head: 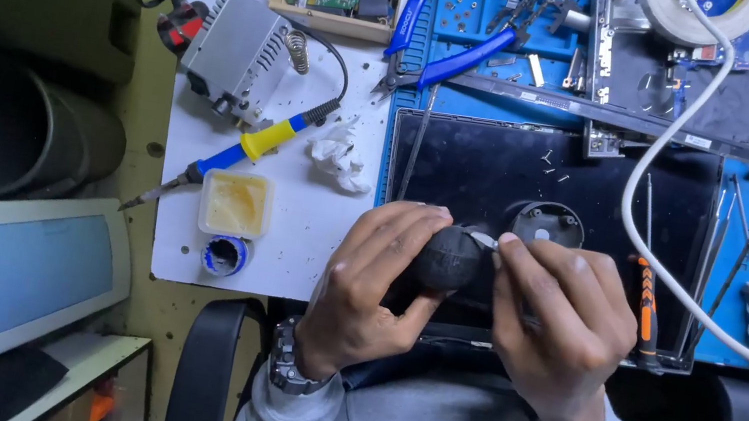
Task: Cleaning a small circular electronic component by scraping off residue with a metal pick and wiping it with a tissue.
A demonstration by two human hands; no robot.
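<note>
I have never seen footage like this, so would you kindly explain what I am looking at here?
This is one picture from a camera worn on a person's head, looking down at their own bare hands over a workbench. The left hand cups a small dark rounded part; the right hand pinches a thin metal tool against it. Beneath lies a dark laptop panel on a blue mat. To the left are a soldering iron, a flux tub and blue pliers.

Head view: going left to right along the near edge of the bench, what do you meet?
Small blue roll of wire → left hand cupping a dark round part → right hand holding a thin metal tool → orange-handled screwdriver → white cable.
</note>
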